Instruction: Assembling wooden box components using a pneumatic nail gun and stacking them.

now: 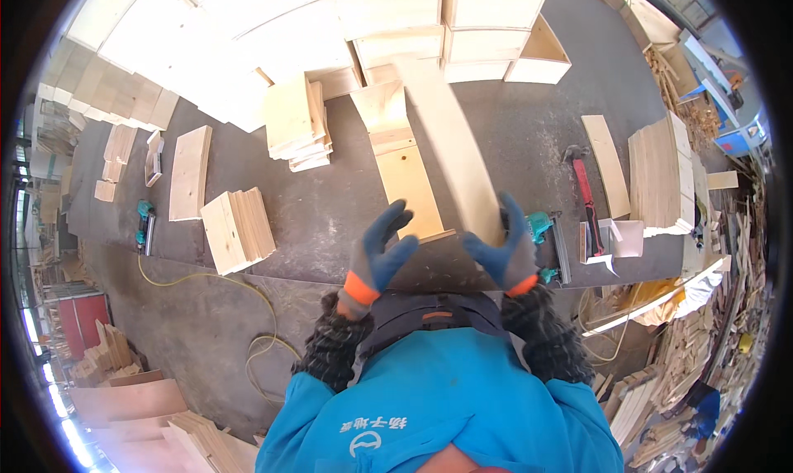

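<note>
long board (454,147): pale, smooth wood, flat and narrow, slightly blurred. its near end is grasped between thumb and fingers by the right hand (512,246); whether its far end is supported cannot be told. the left hand (380,256) is empty, fingers spread and curved, just left of the long board. on both hands, blue-and-grey gloves with orange cuffs are worn.

edges and room: the long board is bordered closely on its left by a yellowish panel (410,190), on which a dark knot is seen; a pale upright piece (384,114) is set at the panel's far end. bare, scuffed dark bench (516,138) is left open to the right of the long board; another open stretch is seen left of the panel.

direction: the long axis is run from the right hand away from the body, slanted leftward, with the far end pointed toward stacked wooden boxes (392,10) beyond the long board.

farther out: right of the long board, a teal power tool (539,225) is placed near the right hand, then a red-handled hammer (585,196). well left of the long board, a squared stack of boards (235,229) is placed.
</note>
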Demonstrator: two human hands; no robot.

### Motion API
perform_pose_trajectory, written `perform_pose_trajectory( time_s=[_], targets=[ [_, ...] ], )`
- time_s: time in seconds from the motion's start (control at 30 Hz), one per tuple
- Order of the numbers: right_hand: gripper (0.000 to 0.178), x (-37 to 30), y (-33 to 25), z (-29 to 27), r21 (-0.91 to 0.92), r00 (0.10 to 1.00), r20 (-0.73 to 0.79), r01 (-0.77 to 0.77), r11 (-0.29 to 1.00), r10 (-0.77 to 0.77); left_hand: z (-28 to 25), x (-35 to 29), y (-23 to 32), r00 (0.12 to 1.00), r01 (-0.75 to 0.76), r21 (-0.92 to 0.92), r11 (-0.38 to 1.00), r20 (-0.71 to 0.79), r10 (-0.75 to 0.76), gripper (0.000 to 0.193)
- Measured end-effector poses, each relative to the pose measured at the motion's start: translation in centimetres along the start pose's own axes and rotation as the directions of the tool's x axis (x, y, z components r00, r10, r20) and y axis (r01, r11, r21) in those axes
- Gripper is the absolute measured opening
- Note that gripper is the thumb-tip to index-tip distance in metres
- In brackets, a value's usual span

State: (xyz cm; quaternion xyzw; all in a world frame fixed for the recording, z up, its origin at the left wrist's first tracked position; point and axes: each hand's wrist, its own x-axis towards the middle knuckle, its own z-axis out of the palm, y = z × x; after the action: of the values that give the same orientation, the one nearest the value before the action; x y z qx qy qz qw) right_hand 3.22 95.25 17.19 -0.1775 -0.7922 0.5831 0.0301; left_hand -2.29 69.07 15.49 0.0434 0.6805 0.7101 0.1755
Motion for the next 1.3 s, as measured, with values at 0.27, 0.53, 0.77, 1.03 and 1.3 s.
perform_pose_trajectory(
  time_s=[0.27, 0.53, 0.77, 1.03, 1.3],
  targets=[
    [0.103, -0.7, -1.1, 8.6, -0.578, 0.98, -0.019, 0.151, 0.802, -0.199, -0.5, 5.1, -2.9, 0.99, 0.139, -0.263, 0.955, 0.069, -0.125, 0.054],
    [0.07, -2.6, 2.7, 4.4, -0.324, 0.974, 0.098, 0.225, 0.919, -0.204, -2.8, 6.2, -6.3, 0.995, 0.088, -0.484, 0.87, -0.001, -0.102, 0.054],
    [0.043, -1.8, 4.6, 3.9, -0.405, 0.898, 0.172, 0.44, 0.801, -0.406, -2.5, 6.7, -6.8, 0.995, 0.092, -0.471, 0.878, 0.011, -0.098, 0.055],
    [0.034, -0.4, 4.4, 3.1, -0.379, 0.848, 0.215, 0.529, 0.759, -0.484, -2.5, 1.2, -3.6, 0.991, -0.013, 0.004, 1.0, -0.137, 0.013, 0.073],
    [0.043, 1.5, 6.4, 2.9, -0.393, 0.761, 0.309, 0.648, 0.652, -0.57, -2.4, -1.9, -5.6, 0.98, -0.179, 0.569, 0.803, 0.029, 0.198, 0.057]
  ],
)
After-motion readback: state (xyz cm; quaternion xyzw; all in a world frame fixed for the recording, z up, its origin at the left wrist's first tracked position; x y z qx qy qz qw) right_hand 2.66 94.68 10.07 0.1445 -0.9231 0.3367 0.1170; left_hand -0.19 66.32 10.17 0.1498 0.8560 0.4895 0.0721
